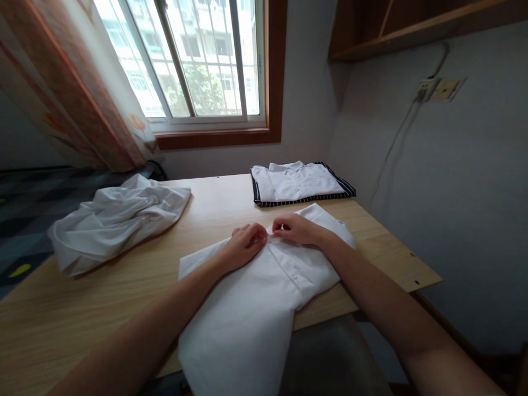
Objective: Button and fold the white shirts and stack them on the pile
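Observation:
A white shirt (243, 308) lies spread over the near side of the table, its lower part hanging off the front edge. My left hand (248, 242) is closed in a pinch on the shirt's front, near the top of the button strip. Just to its right, my right hand (295, 228) pinches the same strip, fingertips almost touching those of the left. Whatever small part sits between the fingertips is too small to make out. The button strip (286, 267) runs from the hands down to the right.
On the wooden table (210, 192), a crumpled white garment (119, 220) lies at left. A folded white collared shirt (297, 181) rests on a dark striped cloth (305, 199) at the back right. A stool (334, 357) stands below the front edge. A cable (394, 146) hangs along the wall.

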A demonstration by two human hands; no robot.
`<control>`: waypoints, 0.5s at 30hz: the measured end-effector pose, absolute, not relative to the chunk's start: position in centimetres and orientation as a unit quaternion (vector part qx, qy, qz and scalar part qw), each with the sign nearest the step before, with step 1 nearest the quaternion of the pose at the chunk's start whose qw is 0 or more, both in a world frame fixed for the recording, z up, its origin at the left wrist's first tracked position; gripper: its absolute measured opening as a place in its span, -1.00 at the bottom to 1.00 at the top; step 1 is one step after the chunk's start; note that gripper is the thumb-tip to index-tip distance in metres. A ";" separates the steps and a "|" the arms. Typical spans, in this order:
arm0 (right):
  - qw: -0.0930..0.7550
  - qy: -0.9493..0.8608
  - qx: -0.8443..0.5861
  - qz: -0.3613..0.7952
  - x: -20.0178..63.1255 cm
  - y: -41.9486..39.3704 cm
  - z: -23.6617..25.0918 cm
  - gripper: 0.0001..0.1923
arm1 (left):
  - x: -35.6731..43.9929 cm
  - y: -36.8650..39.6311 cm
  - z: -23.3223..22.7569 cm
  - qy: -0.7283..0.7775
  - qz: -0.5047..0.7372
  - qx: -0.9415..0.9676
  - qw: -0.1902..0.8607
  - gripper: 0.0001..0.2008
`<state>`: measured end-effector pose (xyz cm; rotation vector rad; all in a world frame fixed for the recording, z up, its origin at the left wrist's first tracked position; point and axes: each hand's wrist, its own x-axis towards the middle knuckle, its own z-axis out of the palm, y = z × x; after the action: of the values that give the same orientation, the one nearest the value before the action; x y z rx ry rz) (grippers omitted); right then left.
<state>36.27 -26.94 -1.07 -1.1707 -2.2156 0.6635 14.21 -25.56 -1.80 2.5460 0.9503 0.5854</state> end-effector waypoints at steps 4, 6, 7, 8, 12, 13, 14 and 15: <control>0.270 -0.827 -0.412 0.269 36.1 -27.4 -0.4 -0.83 | 14.1 -25.4 -1.9 0.297 0.214 0.910 0.193 -0.74; 0.279 -0.820 -0.411 0.285 35.9 -27.4 -0.5 -0.82 | 14.0 -25.4 -1.9 0.293 0.222 0.910 0.194 -0.75; 0.284 -0.816 -0.412 0.290 35.8 -27.3 -0.7 -0.82 | 14.0 -25.4 -1.8 0.296 0.225 0.908 0.192 -0.75; 0.289 -0.812 -0.412 0.295 35.7 -27.2 -0.9 -0.82 | 14.1 -25.5 -1.7 0.302 0.227 0.906 0.188 -0.76; 0.298 -0.808 -0.406 0.306 35.7 -26.8 -1.3 -0.80 | 14.2 -26.0 -1.4 0.325 0.238 0.900 0.167 -0.79; 0.295 -0.809 -0.405 0.309 35.7 -26.8 -1.3 -0.80 | 14.2 -26.1 -1.3 0.326 0.240 0.900 0.163 -0.78; 0.291 -0.809 -0.405 0.311 35.8 -26.9 -1.3 -0.79 | 14.2 -26.1 -1.3 0.325 0.241 0.900 0.161 -0.78; 0.286 -0.810 -0.406 0.313 35.8 -26.9 -1.2 -0.79 | 14.3 -26.2 -1.3 0.325 0.242 0.900 0.160 -0.78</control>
<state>35.79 -26.93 -1.16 -1.0862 -2.1641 0.8362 14.26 -26.17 -1.33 2.5718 0.9285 0.6907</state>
